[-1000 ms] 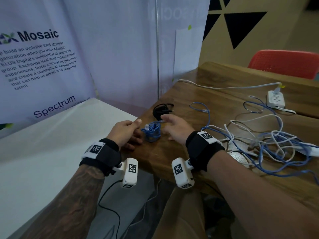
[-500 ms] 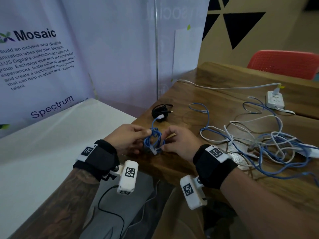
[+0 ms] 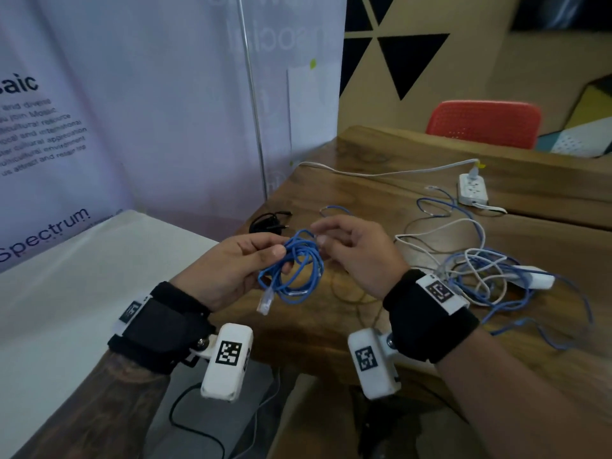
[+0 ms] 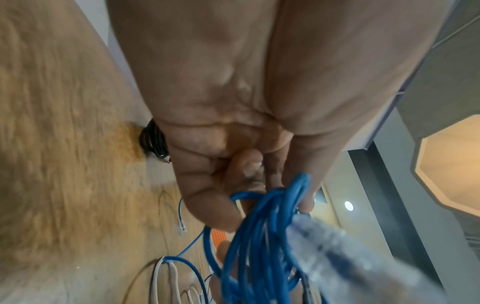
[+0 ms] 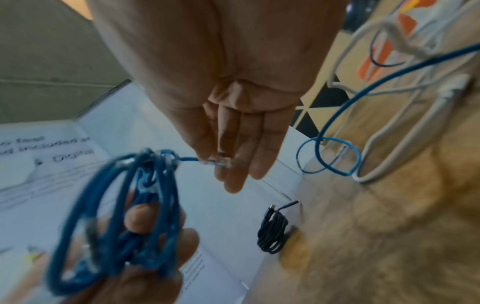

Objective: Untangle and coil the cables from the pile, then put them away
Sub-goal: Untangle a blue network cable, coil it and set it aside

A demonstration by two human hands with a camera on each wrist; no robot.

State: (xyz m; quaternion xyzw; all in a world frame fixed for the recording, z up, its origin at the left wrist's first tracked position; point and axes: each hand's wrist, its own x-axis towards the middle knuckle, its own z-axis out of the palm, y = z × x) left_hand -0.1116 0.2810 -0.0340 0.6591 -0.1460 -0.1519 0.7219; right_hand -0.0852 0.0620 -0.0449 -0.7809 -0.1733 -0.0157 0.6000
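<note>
A small coil of blue network cable (image 3: 299,266) hangs in the air over the near edge of the wooden table (image 3: 331,323). My left hand (image 3: 278,253) grips it, thumb on top of the loops. One clear plug (image 3: 265,301) dangles below the coil. My right hand (image 3: 323,238) pinches the cable's other clear plug (image 5: 218,162), a short way out from the coil (image 5: 124,216). In the left wrist view the blue loops (image 4: 259,236) cross my curled fingers (image 4: 215,205). A tangled pile of blue and white cables (image 3: 480,270) lies on the table to the right.
A coiled black cable (image 3: 268,221) lies on the table just beyond my hands. At the back right stands a white power strip (image 3: 472,190) with a white cord, and behind it a red chair (image 3: 483,124). A white table (image 3: 66,293) and printed banners are on the left.
The blue coil has come up off the table, lifted toward me in my left hand. My right hand has taken hold of its plug end.
</note>
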